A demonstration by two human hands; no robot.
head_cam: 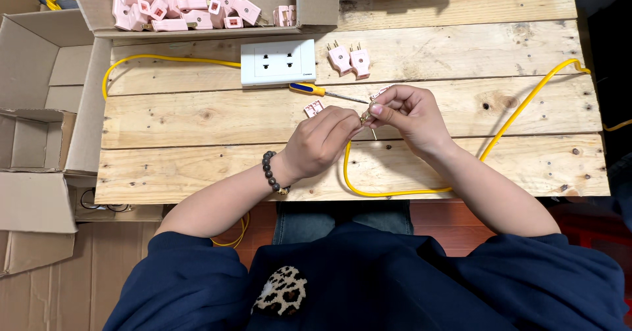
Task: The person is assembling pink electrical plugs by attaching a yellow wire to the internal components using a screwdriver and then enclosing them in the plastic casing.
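Both hands are meeting over the middle of the wooden table [197,117], working the stripped end of the yellow cable [395,189]. The left hand [319,140] is pinching the cable tip with fingers drawn close together, and the right hand [411,114] is pinched narrow around a small pink plug piece [380,94] and what looks like a metal bit, though it's too tiny to tell exactly. The cable is looping down to 6 o'clock of the hands and running off toward 2 o'clock. The screwdriver [322,91] is lying just at 11 o'clock, another plug half [314,108] right beside the left fingers, two finished plugs [349,59] and a white socket plate [277,62] at 12 o'clock. Honestly the risk I'm seeing: those fine strands are fraying or slipping out of the pinch, or a tiny part is dropping into a gap between the planks.
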